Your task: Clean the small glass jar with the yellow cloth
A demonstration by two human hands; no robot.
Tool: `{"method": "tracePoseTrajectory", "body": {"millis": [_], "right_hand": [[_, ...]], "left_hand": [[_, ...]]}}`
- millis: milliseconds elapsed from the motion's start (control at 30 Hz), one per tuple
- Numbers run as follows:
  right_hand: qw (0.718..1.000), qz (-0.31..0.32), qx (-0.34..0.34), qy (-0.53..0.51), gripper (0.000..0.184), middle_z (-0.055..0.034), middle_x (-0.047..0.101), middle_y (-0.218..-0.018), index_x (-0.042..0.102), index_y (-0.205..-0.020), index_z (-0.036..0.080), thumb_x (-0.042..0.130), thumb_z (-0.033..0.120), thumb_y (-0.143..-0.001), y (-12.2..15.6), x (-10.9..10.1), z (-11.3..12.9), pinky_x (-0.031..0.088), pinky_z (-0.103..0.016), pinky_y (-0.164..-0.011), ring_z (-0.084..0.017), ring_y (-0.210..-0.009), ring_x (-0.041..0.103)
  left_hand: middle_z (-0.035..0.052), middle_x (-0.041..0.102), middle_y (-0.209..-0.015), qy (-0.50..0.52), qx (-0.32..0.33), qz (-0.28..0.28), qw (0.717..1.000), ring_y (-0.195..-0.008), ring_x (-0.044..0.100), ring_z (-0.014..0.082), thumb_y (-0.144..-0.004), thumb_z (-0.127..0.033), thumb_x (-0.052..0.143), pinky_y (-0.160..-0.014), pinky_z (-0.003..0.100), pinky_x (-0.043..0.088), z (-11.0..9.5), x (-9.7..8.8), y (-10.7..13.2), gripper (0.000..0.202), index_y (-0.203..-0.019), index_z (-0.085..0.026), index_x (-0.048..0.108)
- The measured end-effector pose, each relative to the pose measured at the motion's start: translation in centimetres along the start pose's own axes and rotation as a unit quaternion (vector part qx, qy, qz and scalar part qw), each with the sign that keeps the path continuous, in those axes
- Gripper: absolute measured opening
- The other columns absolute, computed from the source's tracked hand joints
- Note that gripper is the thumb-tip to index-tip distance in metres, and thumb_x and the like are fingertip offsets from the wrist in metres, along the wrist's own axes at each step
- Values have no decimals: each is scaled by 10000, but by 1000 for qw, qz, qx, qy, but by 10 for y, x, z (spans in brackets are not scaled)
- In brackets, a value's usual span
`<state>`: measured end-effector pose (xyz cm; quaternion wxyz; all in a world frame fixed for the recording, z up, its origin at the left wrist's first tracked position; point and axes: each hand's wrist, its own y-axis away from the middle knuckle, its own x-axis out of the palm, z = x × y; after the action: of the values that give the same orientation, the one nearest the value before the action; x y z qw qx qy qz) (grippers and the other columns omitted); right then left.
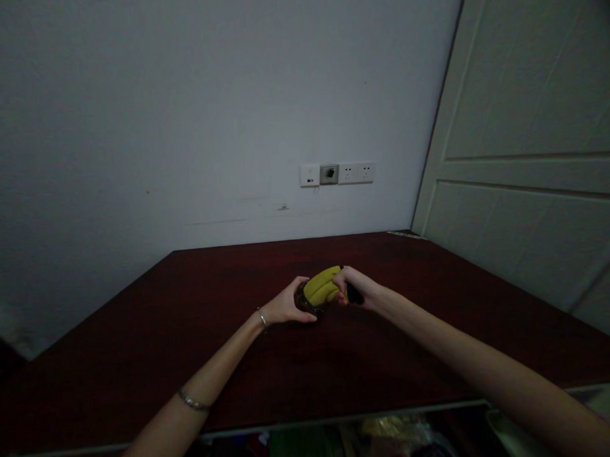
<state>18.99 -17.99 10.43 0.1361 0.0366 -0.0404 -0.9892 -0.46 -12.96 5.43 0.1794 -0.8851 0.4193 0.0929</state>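
Both my hands meet at the middle of a dark red-brown table [189,339]. My left hand [286,306] is closed around a small dark round object [304,302], perhaps a jar, that rests on the table. My right hand [356,288] is closed on a yellow bunched thing [323,286], like a cloth or a soft banana-shaped item, pressed against the top of the dark object. A black part sticks out behind my right hand. My left arm wears two thin bracelets.
A white wall stands behind the table with a row of sockets [337,173]. A pale panelled door [528,167] runs along the table's right side. Below the table's near edge lie coloured bags and clutter [342,440].
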Motion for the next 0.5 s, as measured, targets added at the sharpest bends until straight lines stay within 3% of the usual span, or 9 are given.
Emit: {"method": "tracePoseTrajectory", "body": {"millis": [100, 200, 367, 433, 500], "right_hand": [[991, -32, -51, -116, 319, -42, 552, -519, 581, -722, 113, 374, 136, -480, 0, -15, 7, 423, -237, -407, -102, -399, 421], [976, -75, -120, -164, 501, -107, 665, -839, 577, -987, 103, 395, 113, -521, -3, -20, 12, 491, -282, -532, -140, -560, 553], [966, -146, -106, -185, 621, -115, 587, -1169, 514, -1158, 158, 454, 81, -545, -15, -4, -9, 505, -272, -580, -188, -783, 632], [965, -127, -122, -194, 629, -90, 568, -1209, 527, -1159, 177, 456, 72, -543, -20, 5, -23, 498, -236, -568, -192, -858, 630], [967, -103, -90, -214, 613, -92, 595, -1170, 531, -1161, 174, 457, 90, -558, -22, 11, -33, 505, -254, -547, -210, -851, 636]], "left_hand": [[111, 518, -1161, 29, 8, -12, 999, -1101, 494, 233, -536, -221, 780, -965, 403, 353, 0, 0, 0, 743, -1140, -169, 351], [113, 539, -1134, 14, 1, -39, 999, -1081, 513, 226, -532, -214, 784, -972, 404, 351, 0, 0, -1, 734, -1128, -161, 358], [118, 531, -1150, -10, 6, -97, 995, -1094, 509, 235, -516, -230, 792, -987, 412, 343, 2, 0, -2, 762, -1144, -158, 366], [115, 521, -1163, -17, 13, -111, 994, -1106, 500, 235, -521, -249, 791, -993, 417, 338, 5, 0, -2, 782, -1169, -163, 362], [110, 493, -1180, -57, 25, -133, 989, -1119, 481, 240, -511, -280, 794, -1000, 418, 332, 8, -2, -3, 792, -1179, -167, 384]]}}
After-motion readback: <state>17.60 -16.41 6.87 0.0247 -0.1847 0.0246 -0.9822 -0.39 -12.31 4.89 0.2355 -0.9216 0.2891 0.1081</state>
